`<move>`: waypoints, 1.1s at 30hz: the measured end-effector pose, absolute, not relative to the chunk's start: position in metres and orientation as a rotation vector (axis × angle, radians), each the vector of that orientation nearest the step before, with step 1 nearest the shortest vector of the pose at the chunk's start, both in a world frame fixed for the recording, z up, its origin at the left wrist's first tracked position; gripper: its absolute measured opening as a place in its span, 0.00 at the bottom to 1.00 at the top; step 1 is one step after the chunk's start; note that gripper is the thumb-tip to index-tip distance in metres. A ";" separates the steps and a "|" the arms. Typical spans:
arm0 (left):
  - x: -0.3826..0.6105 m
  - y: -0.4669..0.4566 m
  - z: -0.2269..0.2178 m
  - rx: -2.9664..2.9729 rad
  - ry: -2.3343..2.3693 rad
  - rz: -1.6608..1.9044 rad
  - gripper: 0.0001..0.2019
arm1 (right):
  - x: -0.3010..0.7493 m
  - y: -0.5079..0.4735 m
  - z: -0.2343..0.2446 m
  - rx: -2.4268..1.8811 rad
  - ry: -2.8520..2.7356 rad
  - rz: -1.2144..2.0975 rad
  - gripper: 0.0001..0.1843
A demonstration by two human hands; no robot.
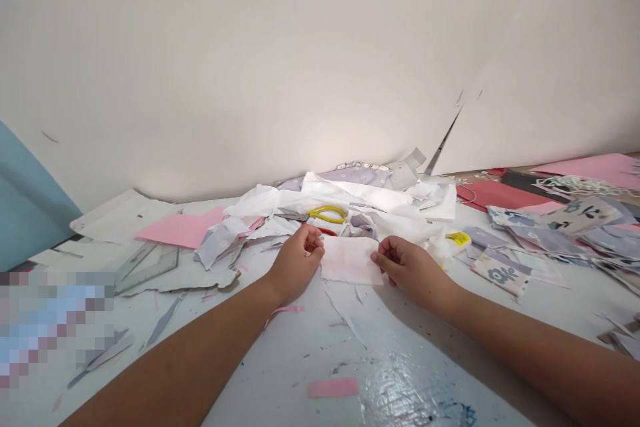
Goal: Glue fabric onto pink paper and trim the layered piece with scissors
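A small rectangle of white cloth [350,260] lies on the white table between my hands. My left hand [296,259] pinches its left edge, and my right hand [410,268] pinches its right edge. Just beyond them, yellow-handled scissors [327,215] rest on a heap of white and pale lilac fabric scraps [340,197]. Their metal blades point left. A small red item [327,231] shows below the yellow handle, partly hidden by the scraps.
A tall white board [250,80] stands along the table's far side. Pink paper [183,227] and a transparent ruler [147,267] lie to the left. Floral fabric swatches [500,271] and pink sheets [587,170] lie to the right. Thin scraps litter the paint-stained table [425,373].
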State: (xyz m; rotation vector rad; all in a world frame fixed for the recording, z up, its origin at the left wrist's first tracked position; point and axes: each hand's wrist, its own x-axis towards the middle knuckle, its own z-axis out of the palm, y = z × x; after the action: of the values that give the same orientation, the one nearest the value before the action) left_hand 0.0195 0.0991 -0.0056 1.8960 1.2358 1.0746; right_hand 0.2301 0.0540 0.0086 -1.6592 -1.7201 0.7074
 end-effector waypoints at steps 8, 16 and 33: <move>0.024 0.099 -0.004 1.932 1.287 1.046 0.08 | 0.233 0.059 0.010 -1.788 -1.911 0.404 0.12; 0.024 0.101 -0.003 1.996 1.293 1.054 0.07 | 0.235 0.064 0.007 -1.915 -1.947 0.382 0.13; 0.025 0.099 -0.004 2.116 1.364 1.012 0.04 | 0.230 0.066 0.006 -2.011 -2.024 0.299 0.12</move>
State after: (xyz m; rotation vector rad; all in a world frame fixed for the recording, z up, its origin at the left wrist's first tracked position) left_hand 0.0250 0.0990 -0.0041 2.1164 1.3637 1.0116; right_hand 0.2299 0.0665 0.0057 -2.0113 -2.0240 0.2992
